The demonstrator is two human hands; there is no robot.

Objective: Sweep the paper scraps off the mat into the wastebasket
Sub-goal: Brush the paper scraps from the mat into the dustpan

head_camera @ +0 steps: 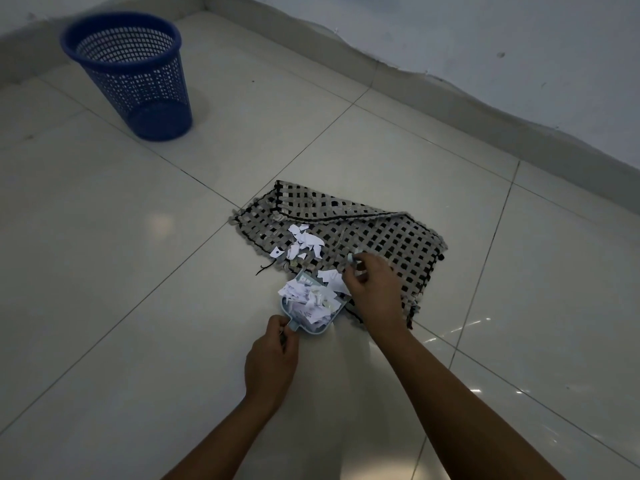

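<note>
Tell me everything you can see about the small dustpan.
The dustpan is small, pale blue, seemingly plastic, with a short stubby handle. It sits low at the woven mat's near edge, mouth toward the mat, heaped with white paper scraps. The left hand pinches its handle; the right hand hovers beside its mouth, holding something small I cannot identify.
</note>
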